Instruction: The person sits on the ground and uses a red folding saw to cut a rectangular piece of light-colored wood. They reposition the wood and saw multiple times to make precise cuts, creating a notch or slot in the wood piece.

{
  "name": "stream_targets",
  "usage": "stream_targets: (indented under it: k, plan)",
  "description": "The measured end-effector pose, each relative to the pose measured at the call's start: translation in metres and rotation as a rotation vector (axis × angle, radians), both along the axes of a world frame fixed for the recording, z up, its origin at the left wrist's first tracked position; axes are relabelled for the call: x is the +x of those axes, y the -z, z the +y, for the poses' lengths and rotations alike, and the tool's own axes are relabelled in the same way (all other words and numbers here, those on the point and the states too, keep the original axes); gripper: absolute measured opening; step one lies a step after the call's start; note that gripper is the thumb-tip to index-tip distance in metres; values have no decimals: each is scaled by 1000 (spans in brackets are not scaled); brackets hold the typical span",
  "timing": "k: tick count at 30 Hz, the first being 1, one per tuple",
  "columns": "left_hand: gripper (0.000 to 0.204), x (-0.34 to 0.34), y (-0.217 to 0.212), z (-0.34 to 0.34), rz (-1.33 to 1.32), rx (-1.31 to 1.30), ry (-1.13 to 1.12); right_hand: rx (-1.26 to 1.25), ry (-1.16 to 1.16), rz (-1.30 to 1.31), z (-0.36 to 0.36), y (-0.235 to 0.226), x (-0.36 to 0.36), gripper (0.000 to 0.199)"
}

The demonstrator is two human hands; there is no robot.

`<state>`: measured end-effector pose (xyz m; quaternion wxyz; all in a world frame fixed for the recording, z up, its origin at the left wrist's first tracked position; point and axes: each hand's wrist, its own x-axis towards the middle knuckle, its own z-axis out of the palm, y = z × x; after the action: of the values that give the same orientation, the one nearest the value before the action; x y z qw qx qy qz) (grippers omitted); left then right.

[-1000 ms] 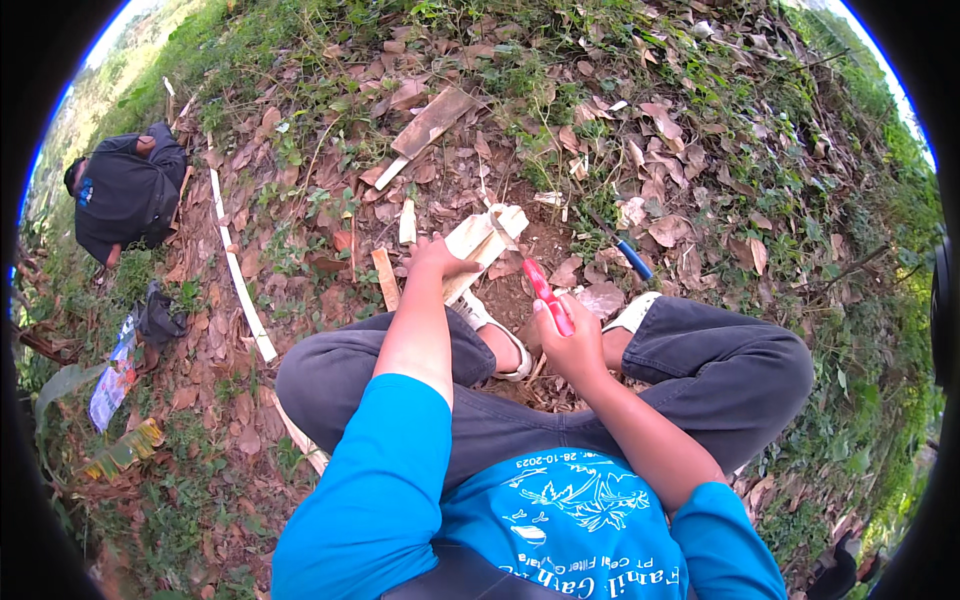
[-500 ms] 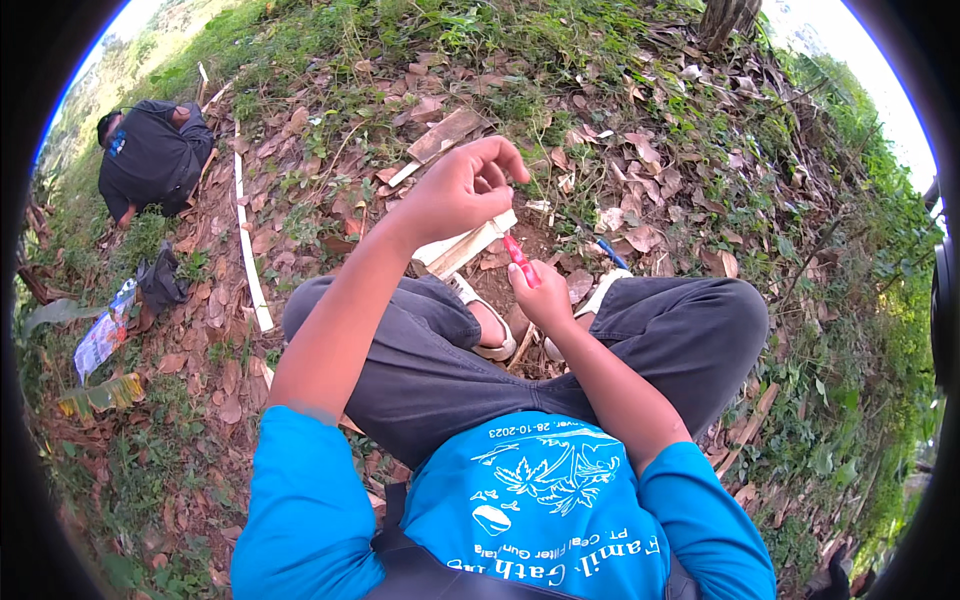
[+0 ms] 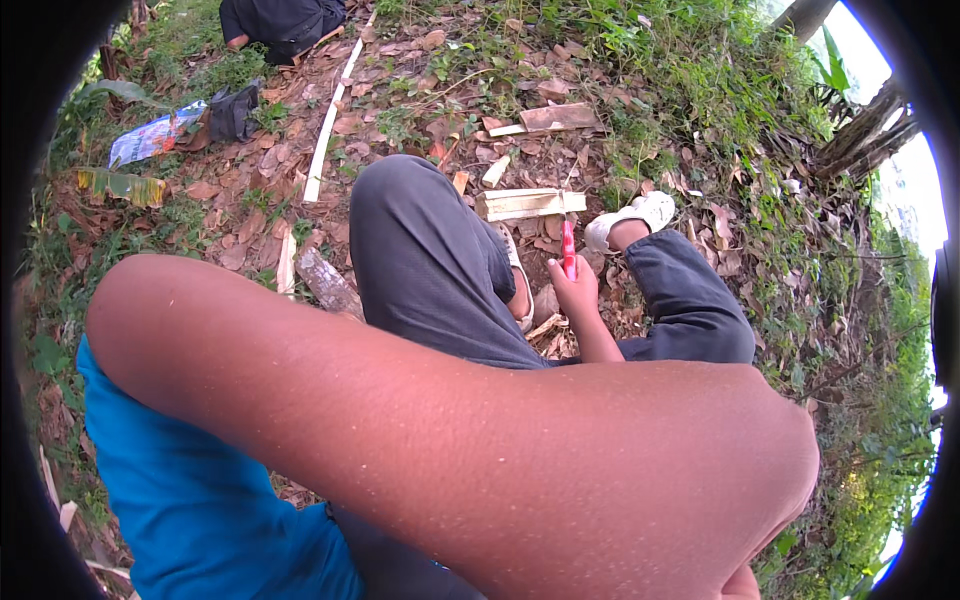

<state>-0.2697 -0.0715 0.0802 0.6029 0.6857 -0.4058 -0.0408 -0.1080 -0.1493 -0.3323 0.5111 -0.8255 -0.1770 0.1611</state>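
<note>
My left arm crosses the whole lower part of the view, close up. My left hand (image 3: 780,465) is bent down at the right, and its fingers are mostly cut off by the lower edge. Lower down between my legs, my right hand (image 3: 576,290) is closed around the handle of a red-handled tool (image 3: 569,250), which points away from me. The tool's far end meets a pale split piece of wood (image 3: 530,204) lying between my feet; its tip is too small to make out.
Around lie a brown-faced wood piece (image 3: 558,117), a long pale strip (image 3: 330,120) and a bark-covered piece (image 3: 328,282). A person in dark clothes (image 3: 285,22) sits at the far left, near a black bag (image 3: 233,113) and a blue-white sack (image 3: 155,138). Dry leaves cover the sloping ground.
My left hand has left the wood and swung up and back across the view to the right. The right hand still holds the red-handled tool. The view has shifted.
</note>
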Motion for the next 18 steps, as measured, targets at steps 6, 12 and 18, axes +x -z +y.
stream_targets:
  k: [6, 12, 18]
  plan:
    - [17, 29, -7, -29, 39, -68, -71, -42, 41, -79, -4, -13, 23, 23]
    - [16, 48, 4, -22, 114, -199, -241, 11, 35, -16, 1, -11, -4, 25]
    - [17, 91, 33, 4, 233, -245, -473, 136, 98, 116, -13, -34, 13, 22]
